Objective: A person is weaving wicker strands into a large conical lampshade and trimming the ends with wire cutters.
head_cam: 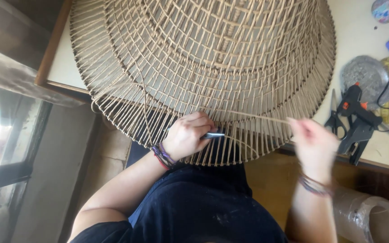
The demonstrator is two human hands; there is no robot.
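your left hand (187,135) grips a thin metal tool (213,135) at the round woven wicker frame (203,67); your blurred right hand (312,140) pinches a pale cane strand (257,117).

Woven frame (203,58): large round tan rattan piece, open weave, lying flat on the table (361,40), near edge overhanging it.
Loose strand (257,117): thin tan cane, stretched sideways along the frame's near rim.
Tool (213,135): slim metal shaft, poked among the frame's rim spokes.

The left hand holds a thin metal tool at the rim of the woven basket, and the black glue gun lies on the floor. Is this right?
Not quite. In the head view the glue gun lies on the table, beside the scissors. The left hand does hold the metal tool at the basket rim.
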